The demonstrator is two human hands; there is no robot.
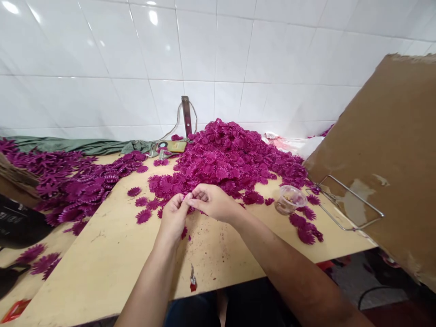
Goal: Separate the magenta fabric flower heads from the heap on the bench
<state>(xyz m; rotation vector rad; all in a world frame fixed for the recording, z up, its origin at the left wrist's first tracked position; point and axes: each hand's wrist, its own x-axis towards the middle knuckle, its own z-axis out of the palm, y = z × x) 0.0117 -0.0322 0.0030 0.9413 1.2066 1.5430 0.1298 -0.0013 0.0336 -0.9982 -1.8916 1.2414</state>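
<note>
My left hand [173,214] and my right hand [216,203] meet fingertip to fingertip over the table, in front of a big heap of purple flower-shaped pieces [226,156]. Both are closed in a pinch. A small purple flower piece [186,197] shows between the fingertips; most of it is hidden by them. Several loose flower pieces [143,216] lie flat just left of my left hand. Purple crumbs [190,237] are scattered on the wood below my hands.
A clear plastic cup [290,200] with small bits inside stands at the right, near a bent wire frame [354,200] and leaning cardboard [378,150]. More flower pieces [81,186] pile up at the left beside a black object [20,222]. A tiled wall [200,54] closes the back.
</note>
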